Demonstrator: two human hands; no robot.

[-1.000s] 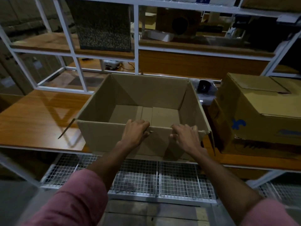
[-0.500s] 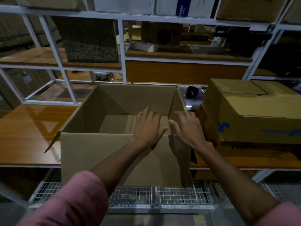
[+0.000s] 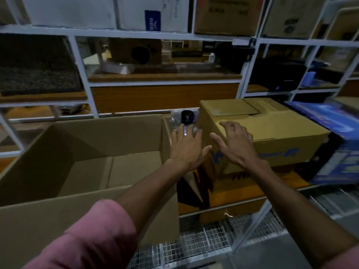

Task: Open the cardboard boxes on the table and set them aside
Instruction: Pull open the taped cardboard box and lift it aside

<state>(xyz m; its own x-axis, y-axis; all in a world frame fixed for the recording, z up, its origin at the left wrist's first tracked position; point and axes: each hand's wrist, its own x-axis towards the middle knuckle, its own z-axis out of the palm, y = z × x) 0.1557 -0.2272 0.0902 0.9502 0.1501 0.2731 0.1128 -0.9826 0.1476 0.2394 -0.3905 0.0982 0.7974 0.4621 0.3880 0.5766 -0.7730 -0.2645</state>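
**Both hands spread at the closed box, beside the opened one**

The left hand (image 3: 187,147) reaches forward with fingers straight and fanned, gripping nothing; it sits over the gap between the two cartons, at the near left corner of the closed cardboard box (image 3: 272,133). Whether its fingertips touch the cardboard cannot be told. The right hand (image 3: 236,146) is likewise spread and relaxed, palm down, hovering at or resting on the near top edge of that same closed box, its fingers lying over the lid; contact is unclear. Both forearms are bare below pink sleeves (image 3: 93,233).

The closed box stands on the wooden table (image 3: 242,189) to the right, flaps folded shut, with blue print along its front face. Just left of it sits the open cardboard box (image 3: 81,152), its flaps down and its interior bare, its near wall hanging at the table's front edge. Behind the gap between the two cartons lies a small dark round object (image 3: 187,117) in clear wrapping. A blue printed box (image 3: 334,144) stands just right of the closed one. A white metal shelf frame (image 3: 85,74) rises behind, loaded with more cartons, and wire mesh (image 3: 204,241) shows beneath the table.
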